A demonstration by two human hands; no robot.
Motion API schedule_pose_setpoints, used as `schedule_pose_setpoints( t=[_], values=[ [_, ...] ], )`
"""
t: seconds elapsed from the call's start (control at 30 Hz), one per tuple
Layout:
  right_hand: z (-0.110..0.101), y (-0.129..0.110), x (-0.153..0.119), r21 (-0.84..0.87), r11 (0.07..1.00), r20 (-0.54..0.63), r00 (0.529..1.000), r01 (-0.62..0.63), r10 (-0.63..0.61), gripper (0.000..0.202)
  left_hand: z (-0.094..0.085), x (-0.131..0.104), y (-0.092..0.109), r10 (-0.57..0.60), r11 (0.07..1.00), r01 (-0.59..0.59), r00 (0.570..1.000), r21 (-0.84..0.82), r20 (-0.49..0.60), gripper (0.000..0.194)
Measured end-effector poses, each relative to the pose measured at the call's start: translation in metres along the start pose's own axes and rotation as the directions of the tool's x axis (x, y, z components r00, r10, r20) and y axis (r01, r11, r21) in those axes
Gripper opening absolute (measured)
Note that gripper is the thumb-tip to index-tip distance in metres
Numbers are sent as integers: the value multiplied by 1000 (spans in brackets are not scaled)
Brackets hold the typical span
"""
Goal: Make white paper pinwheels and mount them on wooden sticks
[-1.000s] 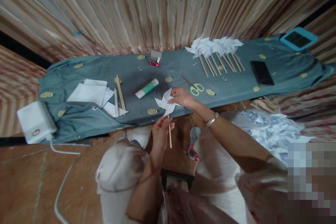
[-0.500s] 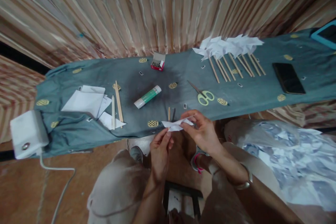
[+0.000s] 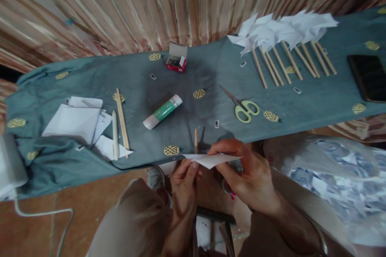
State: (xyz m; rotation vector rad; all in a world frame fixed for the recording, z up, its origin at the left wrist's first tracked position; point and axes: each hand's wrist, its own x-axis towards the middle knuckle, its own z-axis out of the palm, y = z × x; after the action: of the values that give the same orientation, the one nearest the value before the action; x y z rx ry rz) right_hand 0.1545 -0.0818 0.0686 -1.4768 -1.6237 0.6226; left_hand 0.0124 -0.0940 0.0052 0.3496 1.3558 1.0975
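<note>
In front of the table's near edge I hold a white paper pinwheel (image 3: 211,161), seen almost edge-on. My left hand (image 3: 184,178) is closed at its left end, thumb and fingers pinched together. On the paper's right side my right hand (image 3: 249,168) grips it between thumb and forefinger. A thin wooden stick (image 3: 196,140) pokes out beyond the paper; its other end is hidden. Further off lie scissors (image 3: 243,108) with pale green handles, a glue stick (image 3: 163,111) and an opened red box of small metal pins (image 3: 176,63).
Several finished pinwheels (image 3: 280,30) on sticks lie at the back right, near a dark phone (image 3: 368,77). White paper sheets (image 3: 74,122), wooden sticks (image 3: 122,120) and a white pen-like tool (image 3: 115,135) are at left. A plastic bag (image 3: 331,176) of paper pieces sits lower right.
The view has come closer to the table. My right hand has shifted on the pinwheel, whose paper is now turned more edge-on. Both hands still hold it.
</note>
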Motion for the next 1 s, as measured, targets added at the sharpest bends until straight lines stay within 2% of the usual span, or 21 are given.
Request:
schedule_pose_setpoints(
  t=[0.13, 0.6, 1.0],
  values=[
    [3, -1, 3, 5, 1000, -11, 1000, -21, 21, 25, -3, -1, -1, 3, 1000, -3, 999, 6, 38, 35],
    [9, -3, 3, -33, 999, 29, 999, -19, 20, 25, -4, -1, -1, 27, 1000, -27, 1000, 12, 5, 32],
    [9, -4, 5, -20, 1000, -2, 1000, -12, 12, 24, -4, 0, -1, -25, 998, 24, 999, -53, -25, 37]
  ],
)
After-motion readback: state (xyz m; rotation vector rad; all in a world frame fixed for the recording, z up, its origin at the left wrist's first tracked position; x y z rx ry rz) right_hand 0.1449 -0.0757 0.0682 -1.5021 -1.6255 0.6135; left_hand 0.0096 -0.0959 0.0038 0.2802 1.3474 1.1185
